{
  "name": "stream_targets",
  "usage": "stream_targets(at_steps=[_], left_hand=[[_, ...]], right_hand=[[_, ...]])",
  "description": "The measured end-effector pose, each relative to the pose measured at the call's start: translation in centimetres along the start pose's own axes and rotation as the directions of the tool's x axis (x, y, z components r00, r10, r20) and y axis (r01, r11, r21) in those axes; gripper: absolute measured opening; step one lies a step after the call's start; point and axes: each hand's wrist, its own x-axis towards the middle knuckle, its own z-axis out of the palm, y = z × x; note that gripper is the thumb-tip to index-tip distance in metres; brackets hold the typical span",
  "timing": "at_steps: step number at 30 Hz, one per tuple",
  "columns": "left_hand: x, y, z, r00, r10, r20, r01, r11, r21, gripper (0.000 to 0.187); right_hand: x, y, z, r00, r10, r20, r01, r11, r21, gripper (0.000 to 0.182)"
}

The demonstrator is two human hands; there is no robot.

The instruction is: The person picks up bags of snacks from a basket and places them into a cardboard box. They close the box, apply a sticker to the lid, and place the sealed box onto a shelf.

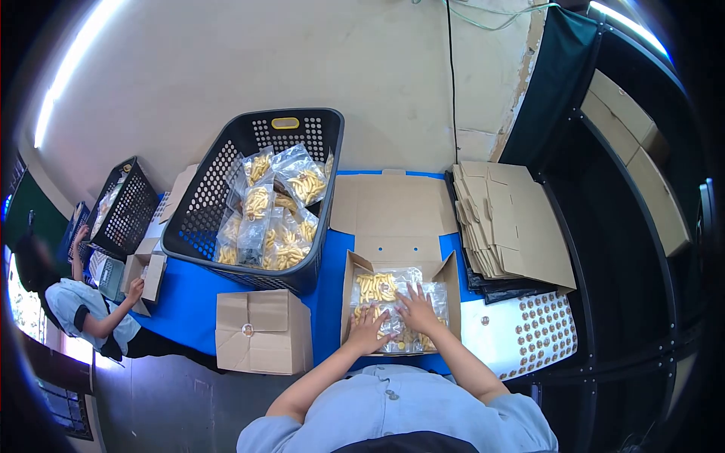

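An open cardboard box [451, 291] stands in front of me with its lid [394, 205] folded back. Inside lie several clear plastic bags of yellow finger-shaped snacks [375, 286]. My left hand [368, 330] rests flat on the bags at the box's left side, fingers spread. On the right, my right hand [418, 309] presses on the bags too, its fingers also stretched out. Neither hand grips anything. Parts of the bags are hidden under my palms.
A black perforated basket [189, 219] at left holds more snack bags. A closed cardboard box [260, 332] stands before it. Flattened boxes [521, 219] are stacked at right, beside a sheet of round stickers [540, 336]. A co-worker [83, 309] handles a small box [147, 275] far left.
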Motion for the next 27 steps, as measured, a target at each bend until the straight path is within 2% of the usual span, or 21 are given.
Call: stream_targets(at_steps=[2,6,8,10,12,13,14,16,18,19,20,22,23,24,25,27], left_hand=[[-0.2,0.0,0.1,1.0,-0.003,-0.015,0.003,1.0,-0.003,0.075],[-0.1,0.4,-0.8,0.999,-0.032,0.013,0.032,0.999,-0.014,0.072],[-0.1,0.4,-1.1,0.996,-0.01,0.083,0.014,0.999,-0.044,0.071],[-1.1,1.3,-3.9,0.998,0.004,0.057,-0.003,1.0,-0.004,0.069],[-2.0,2.3,-7.7,0.98,0.2,-0.006,-0.199,0.976,-0.09,0.066],[-3.4,3.8,-11.4,0.96,0.258,-0.105,-0.266,0.962,-0.068,0.057],[-4.4,4.8,-14.7,0.962,0.247,-0.112,-0.256,0.964,-0.069,0.057],[-6.1,5.7,-20.8,0.889,0.383,-0.251,-0.431,0.886,-0.173,0.044],[-7.4,5.6,-26.2,0.8,0.421,-0.427,-0.493,0.867,-0.069,0.033],[-8.0,5.5,-28.6,0.76,0.379,-0.528,-0.466,0.884,-0.036,0.03],[-8.1,4.9,-30.8,0.706,0.338,-0.622,-0.436,0.9,-0.006,0.028],[-6.9,2.0,-33.8,0.655,0.229,-0.72,-0.346,0.938,-0.016,0.028],[-6.0,0.4,-35.2,0.667,0.171,-0.725,-0.307,0.95,-0.059,0.027],[-5.0,-1.4,-36.6,0.677,0.112,-0.727,-0.267,0.958,-0.101,0.027],[-3.7,-3.5,-37.8,0.707,0.049,-0.705,-0.284,0.933,-0.22,0.027],[0.2,-8.5,-39.6,0.75,-0.071,-0.657,-0.321,0.83,-0.456,0.026]], right_hand=[[0.5,-0.2,1.2,0.985,-0.008,0.172,0.018,0.998,-0.06,0.052],[0.9,-0.4,2.4,0.987,0.019,0.16,-0.006,0.997,-0.08,0.053],[1.1,-0.1,2.3,0.985,0.011,0.173,0.002,0.997,-0.073,0.053],[1.2,-0.5,1.3,0.98,0.034,0.198,-0.022,0.998,-0.066,0.054],[1.6,-1.0,0.5,0.976,0.03,0.216,-0.017,0.998,-0.059,0.058],[1.9,-1.2,0.3,0.986,0.03,0.162,-0.028,0.999,-0.016,0.06],[2.1,-1.5,0.1,0.994,0.035,0.108,-0.038,0.999,0.029,0.062],[3.4,-3.1,-1.9,0.994,0.024,0.107,-0.027,0.999,0.025,0.064],[5.0,-4.5,-3.6,0.999,-0.039,-0.028,0.042,0.991,0.123,0.064],[5.9,-5.9,-5.4,0.99,-0.081,-0.112,0.097,0.985,0.14,0.057],[7.1,-7.1,-7.1,0.99,-0.09,-0.113,0.105,0.985,0.139,0.057],[9.4,-9.7,-10.3,0.865,-0.256,-0.431,0.375,0.902,0.216,0.04],[10.3,-11.5,-12.3,0.864,-0.261,-0.43,0.38,0.899,0.218,0.04],[11.1,-13.7,-14.6,0.803,-0.307,-0.511,0.467,0.857,0.219,0.032],[12.3,-15.7,-16.2,0.732,-0.345,-0.587,0.55,0.808,0.21,0.025],[15.6,-19.8,-17.5,0.667,-0.359,-0.652,0.641,0.723,0.257,0.018]])
